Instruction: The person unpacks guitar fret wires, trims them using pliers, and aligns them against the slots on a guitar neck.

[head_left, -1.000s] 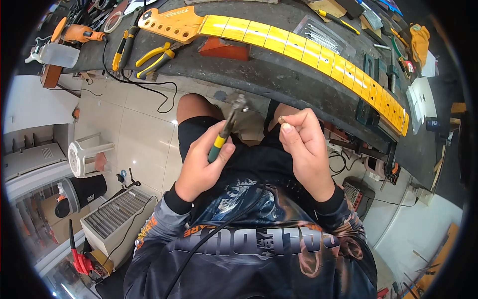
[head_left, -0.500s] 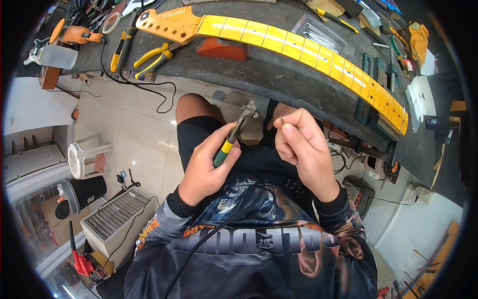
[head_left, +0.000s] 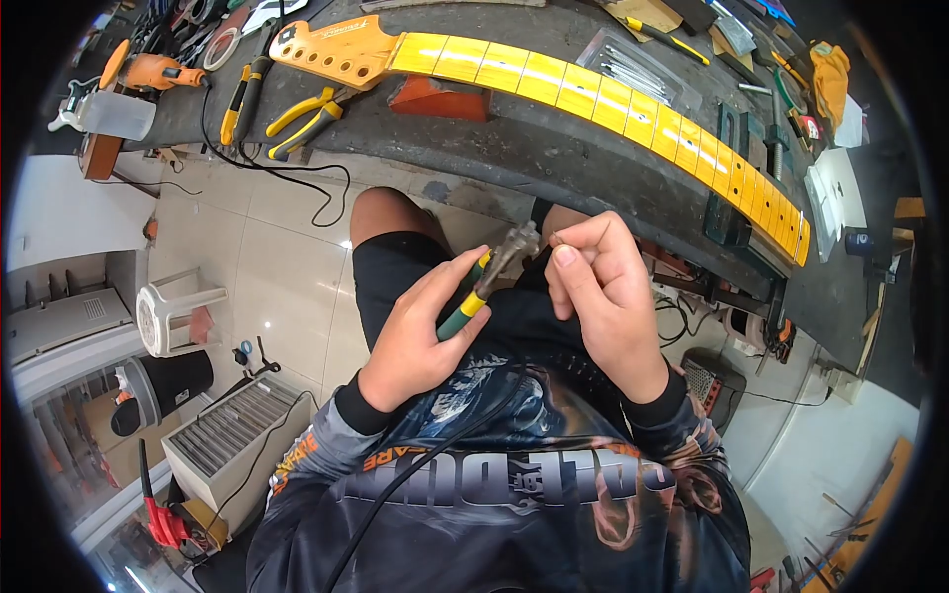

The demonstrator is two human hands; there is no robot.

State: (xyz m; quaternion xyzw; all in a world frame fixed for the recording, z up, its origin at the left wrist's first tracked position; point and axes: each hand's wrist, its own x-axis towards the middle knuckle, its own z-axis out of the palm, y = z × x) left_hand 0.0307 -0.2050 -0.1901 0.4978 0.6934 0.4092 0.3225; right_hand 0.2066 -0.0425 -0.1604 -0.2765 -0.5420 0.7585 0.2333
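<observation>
Over my lap, my left hand [head_left: 415, 336] is wrapped round the green-and-yellow handles of a pair of pliers [head_left: 465, 314]. Their blocky metal head points up and right, close to my right hand [head_left: 601, 292]. Thumb and forefinger of that hand pinch a small thin piece of metal [head_left: 556, 237], mostly hidden by the fingers. The pliers' jaws are blurred, and I cannot tell whether they touch the piece. Beyond my hands, a maple guitar neck [head_left: 633, 117] lies across the workbench [head_left: 395, 148], its headstock at the left.
A red-brown block [head_left: 440, 99] supports the neck near the headstock, and a dark vise [head_left: 732, 203] sits under its other end. Yellow-and-black pliers [head_left: 304, 124], an orange power tool [head_left: 158, 69] and a clear tray [head_left: 643, 71] of thin metal strips lie on the bench. A cable [head_left: 326, 188] hangs off its edge.
My left hand has brought the pliers up and right, nearer my right hand, and their handles have spread apart. My right hand has shifted only slightly and keeps its pinch.
</observation>
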